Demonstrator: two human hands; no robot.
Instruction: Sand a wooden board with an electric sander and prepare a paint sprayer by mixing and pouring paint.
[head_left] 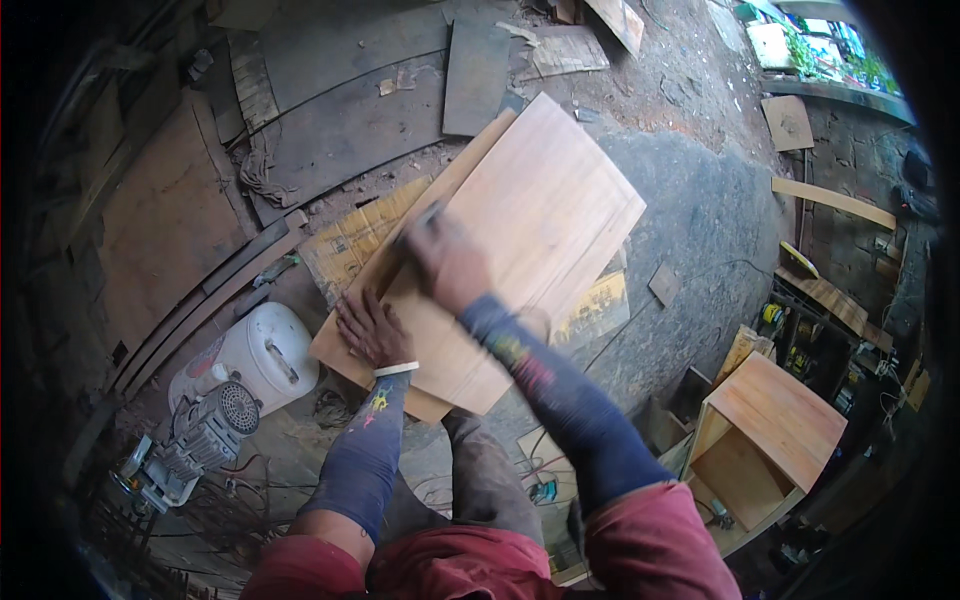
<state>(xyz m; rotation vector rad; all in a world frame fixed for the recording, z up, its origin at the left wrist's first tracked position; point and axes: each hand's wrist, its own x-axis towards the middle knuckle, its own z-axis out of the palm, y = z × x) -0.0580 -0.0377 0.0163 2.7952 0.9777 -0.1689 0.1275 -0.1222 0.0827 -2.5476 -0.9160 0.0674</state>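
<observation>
Left hand [372,328] lies flat, fingers spread, on wooden panel [500,250]; blurred right hand [445,262] grips something dark.

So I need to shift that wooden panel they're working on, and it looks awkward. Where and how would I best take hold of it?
Probably by its two long edges, one hand per side, coming from the near end. The wooden panel is wide, flat and lies tilted on cardboard, with free edges. The left hand presses flat on its near corner; the right hand is blurred on its face.
</observation>
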